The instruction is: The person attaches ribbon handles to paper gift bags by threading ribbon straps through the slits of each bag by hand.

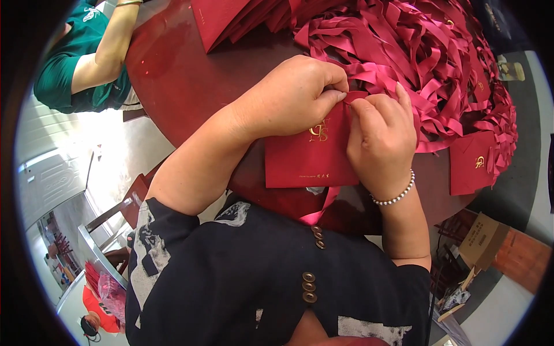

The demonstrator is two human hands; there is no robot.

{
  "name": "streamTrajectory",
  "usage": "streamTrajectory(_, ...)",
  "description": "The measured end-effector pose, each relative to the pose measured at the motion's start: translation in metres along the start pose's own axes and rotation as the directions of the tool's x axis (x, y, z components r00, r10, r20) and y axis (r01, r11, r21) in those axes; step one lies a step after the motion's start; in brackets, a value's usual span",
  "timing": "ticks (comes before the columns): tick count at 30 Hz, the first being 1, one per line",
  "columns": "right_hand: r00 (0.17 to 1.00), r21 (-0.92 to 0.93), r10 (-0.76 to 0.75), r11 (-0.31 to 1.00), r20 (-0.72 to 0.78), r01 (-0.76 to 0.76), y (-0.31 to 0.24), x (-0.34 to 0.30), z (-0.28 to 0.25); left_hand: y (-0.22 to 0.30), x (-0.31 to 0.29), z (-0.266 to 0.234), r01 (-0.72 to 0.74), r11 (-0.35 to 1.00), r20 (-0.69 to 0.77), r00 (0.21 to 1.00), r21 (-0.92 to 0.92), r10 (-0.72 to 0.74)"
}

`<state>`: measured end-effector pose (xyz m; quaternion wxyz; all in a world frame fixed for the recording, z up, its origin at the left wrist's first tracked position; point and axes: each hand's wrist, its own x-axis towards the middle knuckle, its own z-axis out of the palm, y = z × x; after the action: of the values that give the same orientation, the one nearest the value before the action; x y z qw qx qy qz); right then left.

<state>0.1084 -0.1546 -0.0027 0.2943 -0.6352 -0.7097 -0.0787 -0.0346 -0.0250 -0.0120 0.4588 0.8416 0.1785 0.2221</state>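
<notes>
A flat red gift bag with gold print lies in front of me near the table's edge. At its top edge my left hand is closed, thumb and forefinger pinching a red ribbon. My right hand, with a beaded bracelet at the wrist, rests over the bag's right side. Its thumb and forefinger are pinched together at the same top edge, close to the left fingertips; the other fingers bend over. What exactly lies between the fingertips is partly hidden. One ribbon tail hangs below the bag over the table's edge.
A large heap of red ribbons covers the right of the dark red table. More red bags are stacked at the back, and another bag lies at the right. A person in green sits at the left. A cardboard box stands lower right.
</notes>
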Motion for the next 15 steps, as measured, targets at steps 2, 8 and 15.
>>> streamTrajectory(2, 1.0, -0.101, -0.018, 0.995, 0.016, 0.019, -0.005, 0.002, 0.0, -0.001, 0.001, 0.0, -0.021, 1.0, 0.002, 1.0, 0.009, 0.021)
streamTrajectory(8, 0.91, 0.367, 0.403, 0.836, 0.097, -0.409, 0.026, -0.002, -0.016, 0.002, 0.0, -0.001, 0.139, 0.967, 0.069, 0.99, -0.213, -0.127)
streamTrajectory(15, 0.882, 0.523, 0.45, 0.723, 0.141, -0.452, 0.04, -0.01, -0.021, 0.005, 0.002, -0.004, 0.177, 0.948, 0.091, 0.983, -0.264, -0.158)
